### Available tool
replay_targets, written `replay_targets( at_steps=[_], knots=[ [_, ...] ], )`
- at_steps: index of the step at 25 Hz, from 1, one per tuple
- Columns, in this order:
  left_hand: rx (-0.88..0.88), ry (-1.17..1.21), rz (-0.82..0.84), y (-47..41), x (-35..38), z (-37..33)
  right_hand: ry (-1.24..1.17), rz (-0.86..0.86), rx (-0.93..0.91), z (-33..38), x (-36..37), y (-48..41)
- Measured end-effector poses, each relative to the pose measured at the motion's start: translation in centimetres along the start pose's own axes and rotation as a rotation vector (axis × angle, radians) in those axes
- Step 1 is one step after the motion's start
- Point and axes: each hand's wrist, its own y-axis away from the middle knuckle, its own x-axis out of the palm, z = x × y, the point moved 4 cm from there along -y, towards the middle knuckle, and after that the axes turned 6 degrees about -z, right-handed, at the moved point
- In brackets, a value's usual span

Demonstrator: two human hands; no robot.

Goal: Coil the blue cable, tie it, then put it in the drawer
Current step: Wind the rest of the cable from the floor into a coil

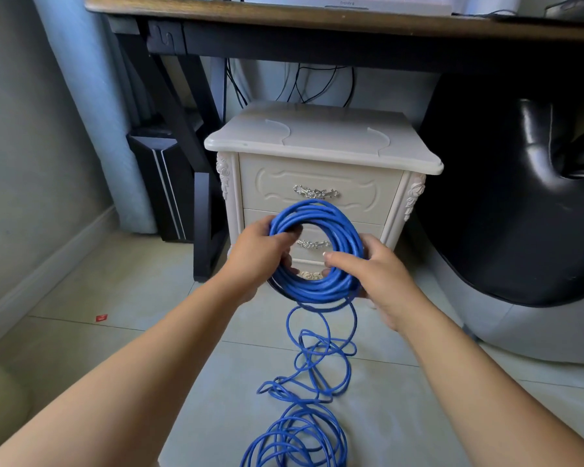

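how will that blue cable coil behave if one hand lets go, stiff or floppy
The blue cable coil probably has some spring: its loops hold a round shape between the left hand and right hand, so untied it may fan open. The uncoiled length lies in loose tangled curls on the floor, so it is likely floppy and apt to snag.

Left hand, right hand, forearms bare; thumbnail seemingly short.
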Motion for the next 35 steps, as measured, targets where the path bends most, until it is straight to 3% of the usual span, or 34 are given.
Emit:
replay_targets(
  at_steps=[6,8,10,15,17,21,25,29,35],
  knots=[
    [-0.213,0.43,-0.065,0.8,1.1,0.0,-0.47,0.082,0.136,-0.5,2.5,0.7],
    [-0.256,0.511,-0.022,1.5,2.2,0.0,-0.559,-0.018,0.128,-0.4,2.0,0.2],
    [-0.243,0.421,0.024,2.0,2.8,-0.2,-0.571,-0.127,0.106,-0.3,1.1,-0.3],
    [-0.212,0.25,0.139,2.1,2.0,-0.6,-0.369,-0.22,0.044,-0.3,-0.4,-1.0],
    [-0.065,0.167,0.109,1.9,1.5,-1.0,-0.206,-0.234,-0.019,-0.3,-0.7,-1.3],
    [0.288,-0.219,0.092,2.2,1.1,-2.1,0.283,-0.144,-0.187,0.9,-0.3,-0.6],
    [0.417,-0.457,0.183,2.7,1.6,-1.8,0.689,-0.019,-0.364,1.4,0.9,0.1],
    [0.422,-0.61,0.112,2.6,1.8,-1.9,0.671,-0.051,-0.379,1.8,0.8,0.4],
    [0.18,-0.211,0.074,1.9,1.9,-1.5,0.162,0.021,-0.174,1.6,-0.3,-0.1]
  ],
)
